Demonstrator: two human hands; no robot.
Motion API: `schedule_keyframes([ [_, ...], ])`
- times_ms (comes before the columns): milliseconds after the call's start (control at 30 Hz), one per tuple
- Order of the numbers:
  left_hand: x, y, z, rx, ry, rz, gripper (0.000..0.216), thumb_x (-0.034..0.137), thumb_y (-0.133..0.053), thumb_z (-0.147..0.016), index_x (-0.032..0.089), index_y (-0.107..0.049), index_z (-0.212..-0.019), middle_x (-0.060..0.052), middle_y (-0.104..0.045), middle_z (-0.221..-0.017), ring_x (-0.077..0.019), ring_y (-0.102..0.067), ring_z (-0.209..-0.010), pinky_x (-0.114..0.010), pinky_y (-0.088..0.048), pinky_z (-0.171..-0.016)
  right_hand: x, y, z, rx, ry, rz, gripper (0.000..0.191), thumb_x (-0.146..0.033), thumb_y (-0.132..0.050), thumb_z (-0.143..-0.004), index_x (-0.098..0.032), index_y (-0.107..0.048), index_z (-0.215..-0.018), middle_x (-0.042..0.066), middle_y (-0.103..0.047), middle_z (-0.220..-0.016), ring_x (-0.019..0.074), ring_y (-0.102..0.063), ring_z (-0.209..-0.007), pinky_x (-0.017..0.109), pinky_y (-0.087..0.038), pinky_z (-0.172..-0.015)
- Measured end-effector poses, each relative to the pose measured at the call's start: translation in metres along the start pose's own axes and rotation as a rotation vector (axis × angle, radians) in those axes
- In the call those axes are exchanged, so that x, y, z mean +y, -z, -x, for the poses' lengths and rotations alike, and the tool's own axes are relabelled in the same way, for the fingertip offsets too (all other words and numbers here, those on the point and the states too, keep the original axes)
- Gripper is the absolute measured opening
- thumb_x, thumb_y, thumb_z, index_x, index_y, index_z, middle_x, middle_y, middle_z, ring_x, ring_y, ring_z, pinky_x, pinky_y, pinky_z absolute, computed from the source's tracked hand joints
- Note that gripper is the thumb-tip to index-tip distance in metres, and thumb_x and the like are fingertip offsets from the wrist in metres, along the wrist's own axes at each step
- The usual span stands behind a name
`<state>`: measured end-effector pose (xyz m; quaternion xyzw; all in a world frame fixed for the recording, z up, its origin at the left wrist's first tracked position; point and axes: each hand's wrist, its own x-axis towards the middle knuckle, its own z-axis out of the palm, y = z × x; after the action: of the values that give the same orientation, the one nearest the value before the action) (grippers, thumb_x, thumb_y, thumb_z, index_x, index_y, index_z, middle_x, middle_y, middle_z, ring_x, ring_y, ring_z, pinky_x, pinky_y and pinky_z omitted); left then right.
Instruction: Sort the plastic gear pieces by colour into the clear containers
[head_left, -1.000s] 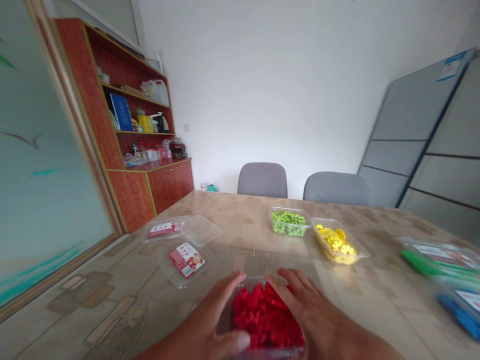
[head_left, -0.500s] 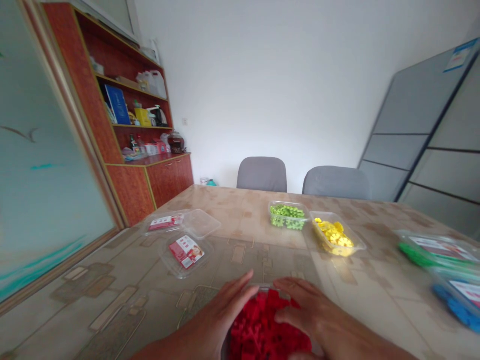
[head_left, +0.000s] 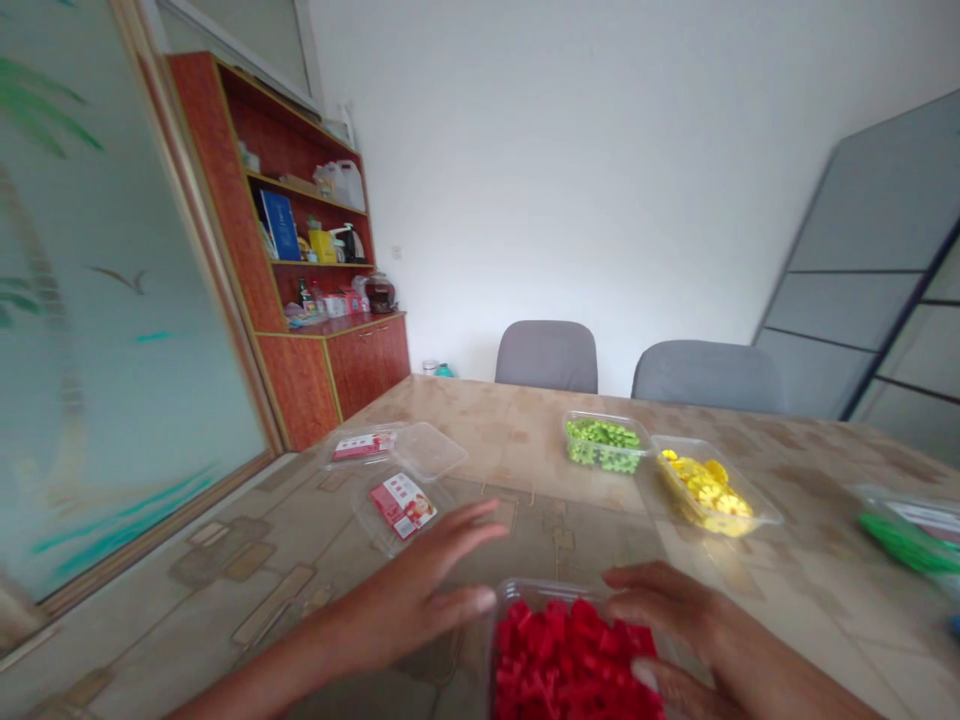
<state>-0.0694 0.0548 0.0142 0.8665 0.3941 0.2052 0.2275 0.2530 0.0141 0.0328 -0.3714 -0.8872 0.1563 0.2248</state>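
A clear plastic box of red pieces point(head_left: 570, 660) sits at the near edge of the table. My right hand point(head_left: 675, 625) lies curled against its right rim, thumb on the near side, gripping the box. My left hand point(head_left: 424, 590) hovers just left of the box with fingers stretched out and spread, holding nothing, its fingertips reaching toward a clear lid with a red label point(head_left: 403, 503).
A box of green pieces point(head_left: 604, 444) and a box of yellow pieces point(head_left: 709, 484) stand mid-table. Two more clear lids point(head_left: 427, 450) lie at left. A lidded green box point(head_left: 911, 525) is at far right. Two grey chairs point(head_left: 547, 355) stand beyond the table; a wooden cabinet point(head_left: 300, 260) at left.
My left hand has come off the red box and spread out to its left. The right hand has shifted to the box's right rim. The view has swung slightly left.
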Motion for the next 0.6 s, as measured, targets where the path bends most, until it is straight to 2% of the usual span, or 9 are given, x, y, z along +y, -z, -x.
schedule_keyframes([
  [67,-0.032,0.013,-0.007,0.116,0.090,-0.143,0.051,0.037,-0.055,-0.090,0.024,-0.048,-0.139,-0.007,-0.034,-0.153,-0.0268,-0.032,-0.139,-0.043,-0.027,-0.113,-0.001,0.001,-0.001,-0.002,0.023,-0.001,0.031,-0.028,-0.060,-0.086,-0.031,-0.067,-0.116,0.007,-0.070,-0.114,0.0256,-0.067,-0.101,0.037,-0.057,-0.084],
  [133,-0.066,0.027,-0.011,0.213,0.282,-0.309,0.047,0.037,-0.053,-0.088,0.019,-0.055,-0.131,-0.008,-0.046,-0.146,-0.0263,-0.042,-0.133,-0.038,-0.030,-0.112,-0.001,0.000,-0.002,-0.002,0.032,-0.003,0.029,-0.026,-0.061,-0.086,-0.029,-0.067,-0.115,0.008,-0.070,-0.113,0.0254,-0.066,-0.102,0.036,-0.056,-0.085],
  [200,-0.097,0.040,-0.011,0.257,0.383,-0.362,0.043,0.031,-0.048,-0.087,0.014,-0.059,-0.126,-0.013,-0.056,-0.135,-0.0287,-0.050,-0.126,-0.039,-0.032,-0.110,0.001,-0.002,-0.002,0.004,0.024,-0.020,0.028,-0.026,-0.061,-0.086,-0.027,-0.067,-0.114,0.008,-0.069,-0.114,0.0256,-0.064,-0.104,0.036,-0.054,-0.088],
  [267,-0.119,0.049,-0.008,0.284,0.448,-0.400,0.042,0.028,-0.047,-0.086,0.013,-0.060,-0.123,-0.014,-0.060,-0.130,-0.0301,-0.053,-0.123,-0.041,-0.033,-0.109,0.004,-0.003,-0.002,0.004,0.022,-0.046,0.028,-0.027,-0.060,-0.087,-0.025,-0.067,-0.114,0.009,-0.069,-0.114,0.0258,-0.064,-0.104,0.036,-0.053,-0.090],
  [400,-0.140,0.051,0.000,0.288,0.518,-0.443,0.040,0.030,-0.053,-0.082,0.009,-0.064,-0.115,-0.018,-0.064,-0.121,-0.0332,-0.056,-0.116,-0.041,-0.036,-0.104,0.009,-0.005,-0.002,-0.003,0.044,-0.043,0.028,-0.025,-0.059,-0.087,-0.025,-0.066,-0.115,0.009,-0.068,-0.114,0.0250,-0.064,-0.103,0.036,-0.053,-0.088],
  [600,-0.148,0.048,0.002,0.245,0.553,-0.427,0.023,0.032,-0.057,-0.077,0.016,-0.067,-0.091,-0.011,-0.069,-0.102,-0.0318,-0.059,-0.104,-0.039,-0.042,-0.092,0.008,-0.002,-0.004,-0.045,0.057,-0.007,0.031,-0.025,-0.061,-0.087,-0.026,-0.065,-0.117,0.008,-0.069,-0.115,0.0243,-0.065,-0.104,0.034,-0.054,-0.090],
])
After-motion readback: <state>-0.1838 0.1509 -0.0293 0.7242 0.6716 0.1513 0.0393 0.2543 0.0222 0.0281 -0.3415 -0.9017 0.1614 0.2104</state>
